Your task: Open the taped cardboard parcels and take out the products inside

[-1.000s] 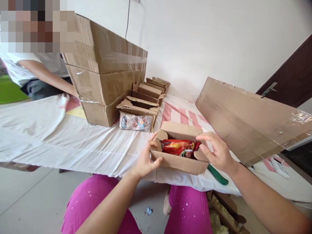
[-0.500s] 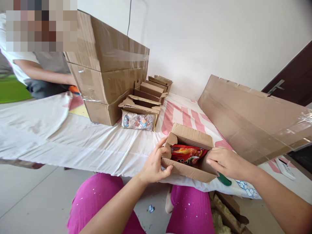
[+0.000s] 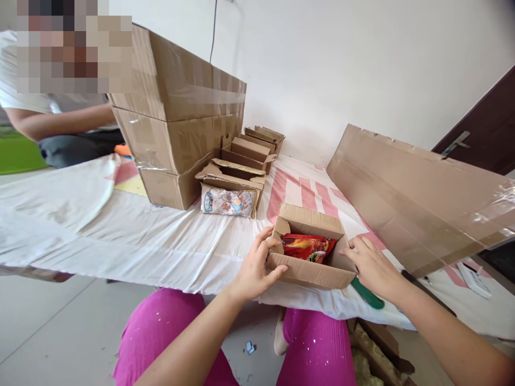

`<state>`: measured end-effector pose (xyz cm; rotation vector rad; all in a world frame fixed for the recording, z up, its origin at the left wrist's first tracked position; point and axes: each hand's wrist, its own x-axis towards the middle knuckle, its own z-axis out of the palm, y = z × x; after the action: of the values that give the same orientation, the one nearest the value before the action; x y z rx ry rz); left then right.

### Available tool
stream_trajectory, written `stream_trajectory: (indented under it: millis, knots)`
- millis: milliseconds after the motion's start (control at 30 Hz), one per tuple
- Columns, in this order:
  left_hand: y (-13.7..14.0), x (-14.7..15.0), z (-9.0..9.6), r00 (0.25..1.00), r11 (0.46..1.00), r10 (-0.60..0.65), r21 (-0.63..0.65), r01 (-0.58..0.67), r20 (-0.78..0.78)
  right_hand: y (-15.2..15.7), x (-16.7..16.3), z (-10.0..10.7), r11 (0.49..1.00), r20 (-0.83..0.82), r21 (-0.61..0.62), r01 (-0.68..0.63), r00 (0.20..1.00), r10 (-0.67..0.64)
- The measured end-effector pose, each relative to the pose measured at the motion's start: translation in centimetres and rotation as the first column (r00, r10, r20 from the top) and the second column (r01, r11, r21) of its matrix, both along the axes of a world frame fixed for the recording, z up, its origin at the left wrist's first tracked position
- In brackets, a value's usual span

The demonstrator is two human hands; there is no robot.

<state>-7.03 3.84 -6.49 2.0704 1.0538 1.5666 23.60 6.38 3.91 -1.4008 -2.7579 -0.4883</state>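
Observation:
An uncovered cardboard box [image 3: 314,276] stands at the table's front edge, with a shiny red food packet [image 3: 308,248] lying inside. My left hand [image 3: 257,268] holds the box's left end, its fingers along the outer side and its thumb stretched toward the front wall. At the other end, my right hand [image 3: 370,265] grips the right wall, thumb over the inside and fingers outside. A green handle-like object [image 3: 367,294] lies beneath my right hand, partly hidden by it and the box.
Tall taped cartons [image 3: 189,139] stand at left, a large cardboard carton [image 3: 410,198] at right. Several small boxes [image 3: 243,166] line up at the back, a white printed packet [image 3: 228,201] before them. Behind the cartons sits another person [image 3: 60,126]. Scrap cardboard [image 3: 378,354] lies below.
The box has shifted slightly left and its front has risen in view. My right hand has moved onto its right wall, and more of the green object shows.

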Motion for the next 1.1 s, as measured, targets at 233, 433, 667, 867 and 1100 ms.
stream_trajectory:
  millis: [233,433,667,867,1100]
  knots:
    - [-0.2,-0.1,-0.4,0.999,0.999,0.0,0.036,0.001,-0.049,1.4,-2.5,1.8,0.984,-0.37,0.114,-0.136,0.913,0.169]
    - [-0.4,0.0,-0.3,0.998,0.999,0.009,0.039,-0.006,-0.063,1.9,-6.1,1.2,0.982,-0.142,-0.097,-0.165,0.978,0.15]
    - [-0.7,-0.2,-0.3,0.998,1.0,-0.003,0.023,0.005,-0.07,3.3,-7.9,1.0,0.946,-0.098,-0.296,-0.131,0.99,0.106]
    - [-0.1,-1.2,-0.7,0.987,0.992,-0.126,0.009,0.127,-0.098,3.1,-8.5,0.6,0.947,-0.07,-0.29,-0.136,0.99,0.12]
    - [0.7,-1.6,-1.6,0.991,0.99,-0.128,-0.062,0.126,-0.032,1.6,-4.6,2.6,0.967,-0.531,0.116,-0.228,0.808,0.255]
